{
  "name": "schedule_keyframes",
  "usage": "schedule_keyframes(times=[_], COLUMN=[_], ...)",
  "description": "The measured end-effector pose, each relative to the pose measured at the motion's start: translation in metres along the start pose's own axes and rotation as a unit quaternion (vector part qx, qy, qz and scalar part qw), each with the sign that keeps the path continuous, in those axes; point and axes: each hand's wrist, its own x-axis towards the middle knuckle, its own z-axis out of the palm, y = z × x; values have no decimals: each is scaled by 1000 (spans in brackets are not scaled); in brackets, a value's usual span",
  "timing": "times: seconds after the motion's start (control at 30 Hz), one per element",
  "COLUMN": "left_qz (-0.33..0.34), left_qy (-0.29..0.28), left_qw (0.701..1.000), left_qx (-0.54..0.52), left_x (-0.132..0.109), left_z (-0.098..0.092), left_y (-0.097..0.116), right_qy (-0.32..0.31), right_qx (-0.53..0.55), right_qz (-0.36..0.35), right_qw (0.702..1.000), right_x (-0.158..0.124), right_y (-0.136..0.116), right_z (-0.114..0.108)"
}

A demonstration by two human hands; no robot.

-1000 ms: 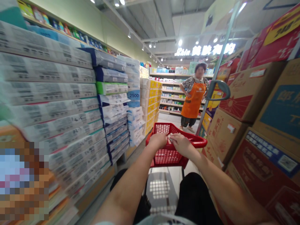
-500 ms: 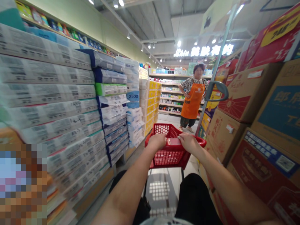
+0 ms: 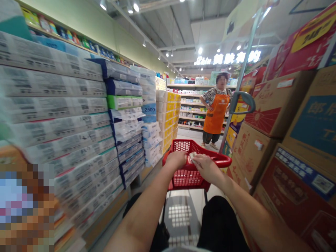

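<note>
Your right hand (image 3: 207, 169) curves over a small pale crumpled item (image 3: 193, 156) at the rim of the red shopping basket (image 3: 222, 161), though you cannot tell if it pinches; your left hand (image 3: 176, 159) closes around that rim.

"2500" on blue label (image 3: 149, 109) of stacked tissue packs (image 3: 149, 91); lit overhead sign (image 3: 228, 57) reads "美肤有约".

A red plastic shopping basket (image 3: 183, 178) with mesh-patterned walls sits at lower centre of the frame, its solid rim running across the top, tilted slightly. The left hand (image 3: 177, 160) curls over the rim. The right hand (image 3: 207, 169) rests on the rim just beside it, over a small pale item (image 3: 193, 156), too small to identify.
</note>
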Motion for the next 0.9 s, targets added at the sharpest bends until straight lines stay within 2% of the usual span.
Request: schedule_keyframes(times=[0.2,0.37,0.43,0.57,0.73,0.9], left_qz=[-7,-5,-4,-9,6,29], left_qy=[-4,-6,-5,-1,-10,-11], left_qw=[1000,1000,1000,1000,1000,999], left_qx=[-5,-4,-3,-8,-24,-38], left_x=[0,0,0,1,2,0], left_z=[-3,-2,-2,-1,-2,-4], left_y=[2,1,0,0,-2,-4], right_qy=[31,-6,-9,0,-46,-10], right_qx=[1,52,61,37,25,-37], right_qz=[71,-25,-22,43,-39,76], right_qw=[997,998,998,998,998,996], right_x=[-3,-10,-12,-15,-10,-8], right_y=[3,-12,-11,-7,-26,-17], right_z=[-3,2,2,-5,-7,-6])
